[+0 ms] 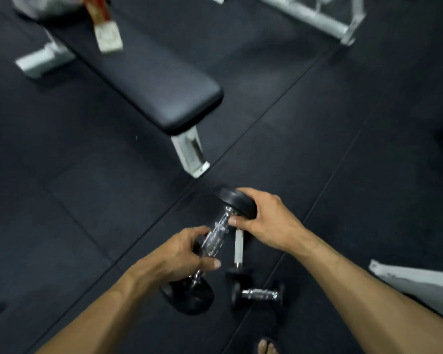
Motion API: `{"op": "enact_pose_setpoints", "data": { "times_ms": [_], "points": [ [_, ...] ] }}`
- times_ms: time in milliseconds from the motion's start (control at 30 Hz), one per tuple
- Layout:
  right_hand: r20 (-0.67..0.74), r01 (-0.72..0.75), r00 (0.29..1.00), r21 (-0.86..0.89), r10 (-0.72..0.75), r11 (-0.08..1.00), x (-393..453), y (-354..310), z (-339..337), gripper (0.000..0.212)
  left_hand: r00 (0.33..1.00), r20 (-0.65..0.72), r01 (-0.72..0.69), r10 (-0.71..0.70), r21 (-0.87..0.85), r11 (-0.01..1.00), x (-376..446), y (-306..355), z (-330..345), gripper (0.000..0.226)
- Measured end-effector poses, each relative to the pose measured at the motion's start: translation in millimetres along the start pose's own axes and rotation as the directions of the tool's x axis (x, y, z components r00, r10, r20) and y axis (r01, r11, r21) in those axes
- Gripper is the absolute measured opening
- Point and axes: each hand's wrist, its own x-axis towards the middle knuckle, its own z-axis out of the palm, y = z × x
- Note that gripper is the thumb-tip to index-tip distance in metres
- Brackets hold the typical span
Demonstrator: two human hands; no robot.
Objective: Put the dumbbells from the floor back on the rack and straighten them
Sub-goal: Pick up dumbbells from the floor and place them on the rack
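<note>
The big dumbbell (216, 236) is off the floor and held in both hands. Its long bar runs slanted, from low and near the person up and away to the right. The left hand (182, 254) is the nearer one; its fingers curl round the low part of the shiny bar, just above the near black end. The right hand (266, 221) sits farther out and wraps over the far black end, with its thumb pressed under that end by the bar. So each hand has hold of the same dumbbell, one at each end. The bar is bright metal with a rough, bumpy part in the middle for gripping. The two ends are round, fat, black and look like dull rubber. It looks heavy, so I think two hands are a good idea. A small dumbbell (257, 294) lies flat on the floor (87, 200) just under the hands, its bar going side to side. Another silver bar (238, 247) lies beside it, partly hidden, pointing away from the person. The floor is dark, soft-looking mats with thin lines between them. A black padded bench (164, 88) with white legs stands farther off to the left. I cannot see the rack for sure, so the person must likely turn to find it.
</note>
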Motion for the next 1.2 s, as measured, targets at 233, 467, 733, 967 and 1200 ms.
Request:
{"op": "enact_pose_setpoints", "data": {
  "times_ms": [233, 467, 733, 967, 1200],
  "points": [
    [-0.081, 0.074, 0.993, -0.102, -0.082, 0.992, -62.0, -71.2, -189.9, 0.052, 0.986, 0.019, -0.165, 0.164, 0.141, 0.976, -35.2, 199.6, -6.4, 0.031],
    [-0.174, 0.038, 0.982, -0.169, -0.068, 0.985, -102.1, -112.4, -324.8, 0.047, 0.960, 0.104, -0.272, 0.261, 0.107, 0.956, -36.7, 336.5, -3.4, 0.043],
    [-0.375, -0.105, 0.926, -0.150, 0.042, 0.983, -127.2, -125.6, -414.1, 0.034, 0.893, 0.296, -0.401, 0.340, 0.174, 0.900, -5.9, 452.1, -12.8, 0.029],
    [-0.618, -0.247, 0.763, -0.010, 0.188, 0.969, -210.0, -76.6, -471.0, 0.027, 0.755, 0.543, -0.569, 0.366, 0.266, 0.778, 27.2, 550.0, 57.4, 0.024],
    [-0.725, -0.443, 0.578, 0.106, 0.374, 0.890, -364.3, 40.6, -510.8, 0.035, 0.588, 0.755, -0.693, 0.292, 0.284, 0.662, 52.5, 611.0, 256.0, 0.021]
  ]
}}
